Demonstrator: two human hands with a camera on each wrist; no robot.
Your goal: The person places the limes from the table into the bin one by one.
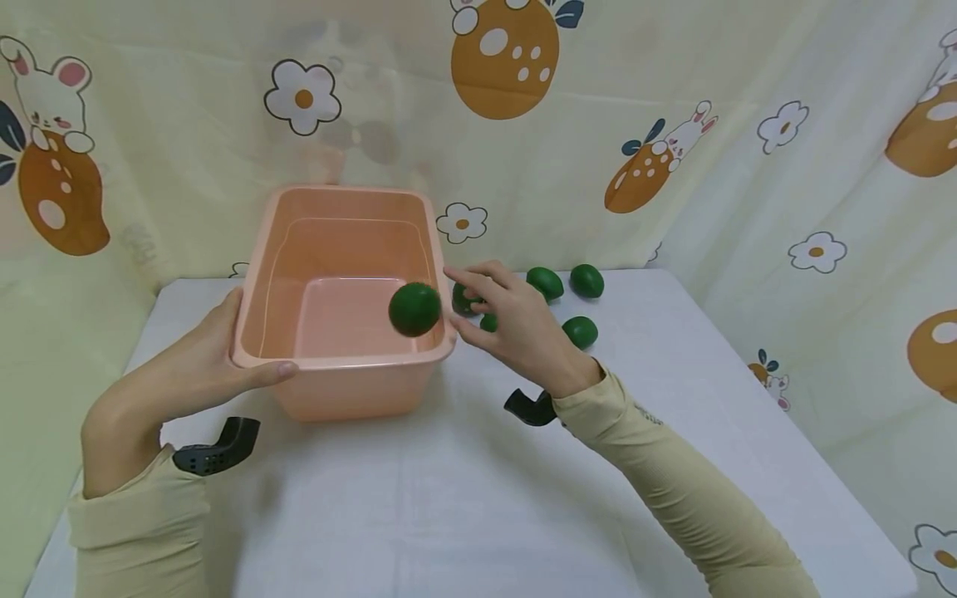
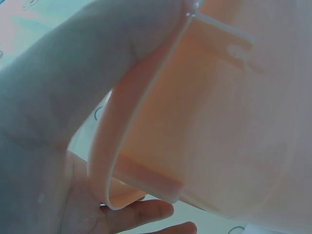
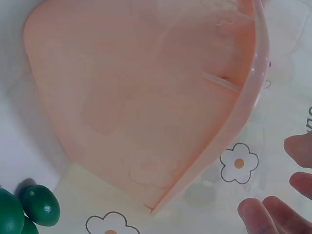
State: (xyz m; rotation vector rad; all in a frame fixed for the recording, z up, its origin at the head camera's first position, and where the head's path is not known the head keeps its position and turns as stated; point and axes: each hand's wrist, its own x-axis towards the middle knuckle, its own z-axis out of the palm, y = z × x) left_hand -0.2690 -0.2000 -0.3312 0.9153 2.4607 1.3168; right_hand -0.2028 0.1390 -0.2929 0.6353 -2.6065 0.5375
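Observation:
A pink plastic basin stands at the back of the table, its inside facing me. My left hand grips its left side, thumb over the front rim; in the left wrist view, fingers show beneath the rim. One dark green lime appears within the basin near the right wall; whether it touches the basin, I cannot tell. Just outside the right rim is my right hand, fingers apart and loosely bent, holding nothing. Its fingertips appear beyond the rim in the right wrist view.
Several more green limes lie on the white-covered table right of the basin, some partly behind the right hand. A patterned cloth hangs behind the table and along its sides.

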